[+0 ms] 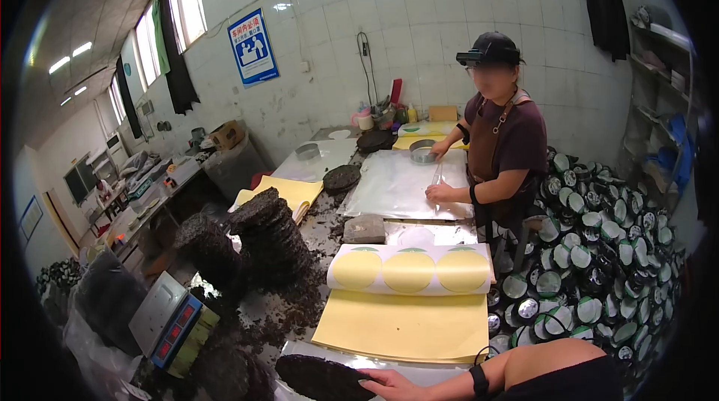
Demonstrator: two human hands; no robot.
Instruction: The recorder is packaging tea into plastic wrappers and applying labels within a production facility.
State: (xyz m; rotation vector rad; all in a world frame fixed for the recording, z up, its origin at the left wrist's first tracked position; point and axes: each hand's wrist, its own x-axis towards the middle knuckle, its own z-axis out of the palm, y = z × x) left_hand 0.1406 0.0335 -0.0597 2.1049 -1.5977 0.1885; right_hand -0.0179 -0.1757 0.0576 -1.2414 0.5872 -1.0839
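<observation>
My right hand [390, 384] grips the right edge of a round, flat, dark pressed cake [317, 376] at the bottom of the view. The cake lies over clear plastic sheeting [297, 351], and the frame's lower edge cuts it off. My left hand is out of view. Just beyond the cake is a stack of yellow paper sheets [399, 319], its far part folded back to show printed yellow circles [409, 269]. Tall stacks of similar dark cakes [272, 238] stand to the left, with crumbs scattered around them. A digital scale [174, 322] sits tilted at lower left.
Across the table a person [503, 120] handles clear plastic sheets [399, 182] and a metal ring [423, 151]. A grey block [364, 229] lies beyond the printed paper. Another ring [307, 151] rests farther left. Many wrapped round packs [595, 255] are heaped at right.
</observation>
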